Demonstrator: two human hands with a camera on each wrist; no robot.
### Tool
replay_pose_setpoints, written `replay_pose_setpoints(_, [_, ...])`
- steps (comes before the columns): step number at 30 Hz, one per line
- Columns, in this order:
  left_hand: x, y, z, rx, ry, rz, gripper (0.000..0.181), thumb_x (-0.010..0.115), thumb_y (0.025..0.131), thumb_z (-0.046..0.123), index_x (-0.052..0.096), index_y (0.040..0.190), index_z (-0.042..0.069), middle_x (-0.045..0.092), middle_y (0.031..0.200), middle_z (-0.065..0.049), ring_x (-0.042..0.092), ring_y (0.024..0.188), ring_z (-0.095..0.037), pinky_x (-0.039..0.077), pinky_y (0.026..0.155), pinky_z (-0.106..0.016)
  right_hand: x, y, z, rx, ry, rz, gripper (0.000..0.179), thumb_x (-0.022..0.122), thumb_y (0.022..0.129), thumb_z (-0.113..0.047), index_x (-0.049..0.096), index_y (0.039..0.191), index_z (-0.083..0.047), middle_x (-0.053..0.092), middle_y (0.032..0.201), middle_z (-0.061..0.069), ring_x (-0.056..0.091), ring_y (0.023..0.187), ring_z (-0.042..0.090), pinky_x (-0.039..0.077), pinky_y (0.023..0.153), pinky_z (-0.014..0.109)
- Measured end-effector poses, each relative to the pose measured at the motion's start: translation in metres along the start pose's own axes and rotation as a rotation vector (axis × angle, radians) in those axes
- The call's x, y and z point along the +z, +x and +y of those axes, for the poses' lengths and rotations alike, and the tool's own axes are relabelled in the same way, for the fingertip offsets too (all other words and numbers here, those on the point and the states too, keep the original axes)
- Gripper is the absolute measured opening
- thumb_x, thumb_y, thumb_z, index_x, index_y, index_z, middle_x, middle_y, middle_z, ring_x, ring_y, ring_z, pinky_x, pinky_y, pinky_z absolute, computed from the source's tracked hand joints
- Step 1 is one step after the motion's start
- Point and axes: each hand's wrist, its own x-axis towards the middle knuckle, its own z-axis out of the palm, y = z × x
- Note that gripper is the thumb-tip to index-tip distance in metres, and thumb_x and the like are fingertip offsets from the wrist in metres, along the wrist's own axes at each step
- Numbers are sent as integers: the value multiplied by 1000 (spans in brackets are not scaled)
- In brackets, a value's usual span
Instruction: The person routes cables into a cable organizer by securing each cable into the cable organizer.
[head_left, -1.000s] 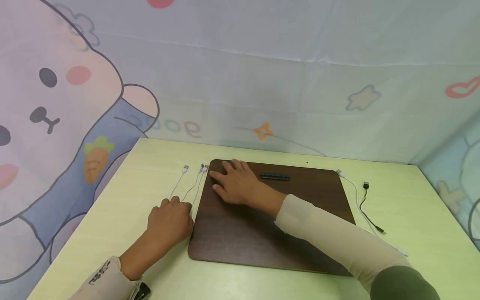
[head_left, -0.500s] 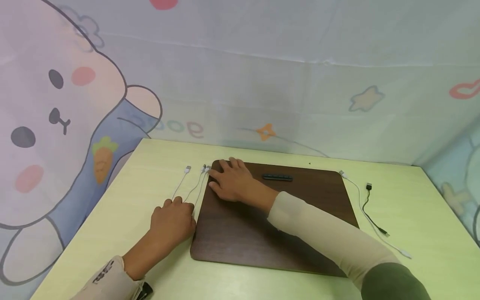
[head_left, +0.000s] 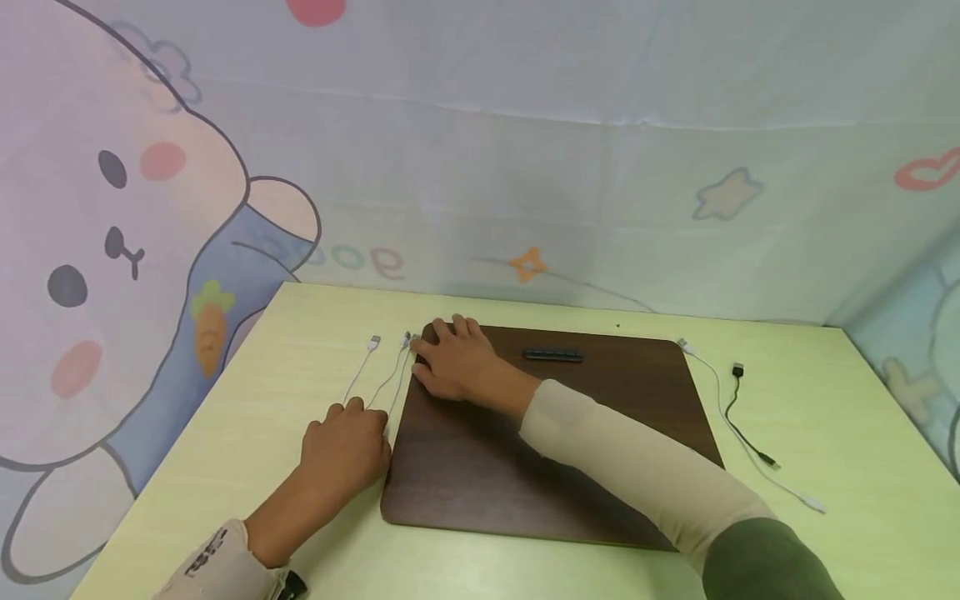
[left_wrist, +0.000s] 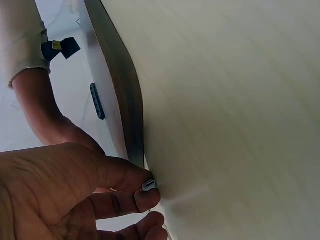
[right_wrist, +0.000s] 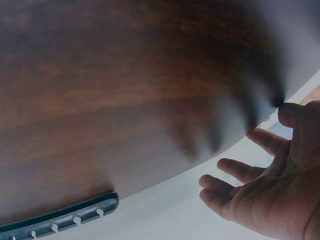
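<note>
My left hand is beside the left edge of a dark brown board. In the left wrist view, its thumb and index finger pinch the small plug of a white charging cable. Several white cables run from under this hand toward the back, among them the leftmost cable with a USB plug. My right hand lies over the board's far left corner with fingers spread. Its leftmost fingertip overlaps a white USB plug at that corner. In the right wrist view the fingers extend loosely by the board's edge.
A dark cable-holder strip with slots sits near the board's back edge. To the right of the board lie a white cable and a short black cable. A printed cloth hangs behind the pale table.
My right hand has shifted slightly left, from on the board to its far left corner beside the USB plug. The left hand has stayed nearly in place.
</note>
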Motion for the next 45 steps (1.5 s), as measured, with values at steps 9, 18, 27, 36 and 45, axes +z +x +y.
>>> replay_pose_setpoints(9, [20, 9, -12, 1, 2, 22, 13, 69, 97, 12, 72, 84, 13, 61, 85, -10, 58, 77, -32, 48, 62, -54, -1, 13, -5, 6, -43, -3, 59, 26, 123, -53, 36, 178, -34, 29, 186, 15, 27, 173, 44, 26, 140, 55])
replay_pose_setpoints(18, [29, 9, -15, 11, -8, 82, 10, 70, 94, 12, 73, 84, 13, 61, 86, -12, 58, 76, -33, 49, 62, -56, -1, 29, -11, -4, -111, 54, 49, 34, 124, -41, 48, 170, -33, 53, 168, 9, 48, 155, 38, 38, 132, 53])
replay_pose_setpoints(27, [38, 12, -21, 18, -1, 98, 12, 67, 95, 14, 72, 84, 14, 61, 86, -12, 58, 77, -34, 47, 60, -56, -5, 37, -12, -47, -155, 139, 42, 44, 122, -24, 66, 156, -34, 64, 152, 8, 61, 140, 35, 46, 126, 50])
replay_pose_setpoints(36, [14, 2, -8, 6, -17, 54, 12, 68, 98, 14, 75, 89, 12, 63, 90, -14, 61, 81, -36, 51, 64, -58, -8, 46, -21, -51, -159, 131, 36, 46, 122, -18, 78, 137, -26, 66, 149, 4, 60, 140, 30, 45, 123, 46])
replay_pose_setpoints(45, [24, 7, -12, 2, -1, 61, 10, 68, 98, 14, 77, 92, 13, 64, 91, -13, 61, 81, -36, 50, 63, -56, -11, 51, -27, -45, -137, 150, 24, 59, 118, -15, 79, 126, -24, 68, 134, 0, 60, 122, 24, 47, 115, 42])
